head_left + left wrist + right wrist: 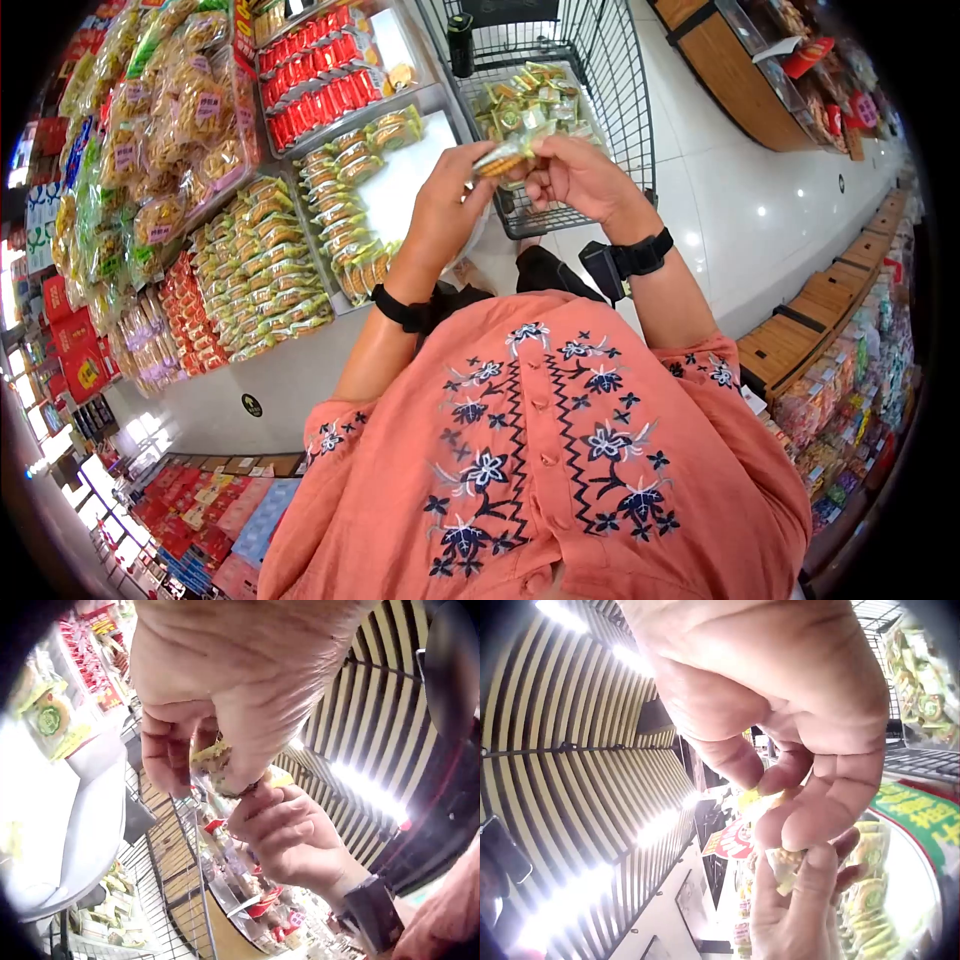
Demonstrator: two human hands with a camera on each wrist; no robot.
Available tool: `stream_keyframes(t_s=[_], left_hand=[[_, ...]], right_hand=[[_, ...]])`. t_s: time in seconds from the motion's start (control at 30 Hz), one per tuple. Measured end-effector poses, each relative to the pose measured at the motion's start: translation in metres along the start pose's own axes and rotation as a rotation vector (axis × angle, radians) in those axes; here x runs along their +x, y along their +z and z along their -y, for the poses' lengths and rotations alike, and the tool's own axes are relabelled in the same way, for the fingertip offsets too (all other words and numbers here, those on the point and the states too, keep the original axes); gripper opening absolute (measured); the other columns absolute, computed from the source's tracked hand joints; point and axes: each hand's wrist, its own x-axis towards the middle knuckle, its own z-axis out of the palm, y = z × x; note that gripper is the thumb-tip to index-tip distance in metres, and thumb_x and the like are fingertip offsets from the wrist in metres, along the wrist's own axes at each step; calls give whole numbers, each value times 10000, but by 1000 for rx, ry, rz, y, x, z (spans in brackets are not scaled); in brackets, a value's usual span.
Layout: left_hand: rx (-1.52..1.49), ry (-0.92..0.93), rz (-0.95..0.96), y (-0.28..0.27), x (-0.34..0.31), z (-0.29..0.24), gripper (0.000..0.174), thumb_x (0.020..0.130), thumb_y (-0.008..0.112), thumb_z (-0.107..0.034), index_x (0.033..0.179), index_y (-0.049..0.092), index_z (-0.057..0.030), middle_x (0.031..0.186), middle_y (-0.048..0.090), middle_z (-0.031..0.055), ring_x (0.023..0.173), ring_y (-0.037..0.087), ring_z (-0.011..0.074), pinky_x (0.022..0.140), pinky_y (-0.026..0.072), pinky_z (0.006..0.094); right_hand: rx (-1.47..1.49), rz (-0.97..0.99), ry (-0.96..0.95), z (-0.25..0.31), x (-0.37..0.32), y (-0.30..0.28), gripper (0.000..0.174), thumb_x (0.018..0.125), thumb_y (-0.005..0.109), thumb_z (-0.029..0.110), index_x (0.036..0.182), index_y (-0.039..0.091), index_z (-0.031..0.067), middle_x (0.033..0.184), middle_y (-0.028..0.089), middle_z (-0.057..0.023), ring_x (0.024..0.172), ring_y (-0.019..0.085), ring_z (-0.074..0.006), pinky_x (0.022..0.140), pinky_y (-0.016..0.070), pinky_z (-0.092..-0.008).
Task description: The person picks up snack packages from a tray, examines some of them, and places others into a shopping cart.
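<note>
My head camera looks down past my shirt (545, 400); nearer wrist cameras face along my left hand (450, 195) and right hand (588, 182); all share the cart (625, 110).

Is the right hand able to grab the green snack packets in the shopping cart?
Probably yes: the right hand is near the shopping cart, and nothing seems to block the green snack packets from above. But it pinches a wrapped snack and may need to let go.

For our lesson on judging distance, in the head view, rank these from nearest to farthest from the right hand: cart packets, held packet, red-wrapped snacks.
1. Held packet: touching the right hand, on its left.
2. Cart packets: just beyond that hand.
3. Red-wrapped snacks: farther off, to the left.
</note>
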Motion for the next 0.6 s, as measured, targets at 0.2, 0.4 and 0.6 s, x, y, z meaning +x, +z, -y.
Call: stream_keyframes(t_s=[0.2,0.4,0.6], left_hand=[[-517,-394,-8,-33,-29,14,352,970,665,-240,1238,580,-30,938,676,22,781,621,74,622,442,212],[-576,-438,-12,-67,-50,14,436,944,698,-273,1274,579,-15,929,679,31,778,628,86,614,455,221],[-665,-471,-144,-79,-67,31,547,956,688,-281,1347,487,45,982,654,55,768,629,106,614,461,232]], right_hand=[[-339,-223,-127,-15,13,44,273,994,610,280,1111,595,34,869,623,-29,719,627,-97,634,538,-255],[-454,-84,-120,-27,38,72,396,951,674,277,1216,614,-12,876,647,-22,695,639,-81,622,534,-216],[-488,-66,-107,-35,53,93,255,947,683,245,1064,633,24,886,667,-24,691,644,-84,594,542,-227]])
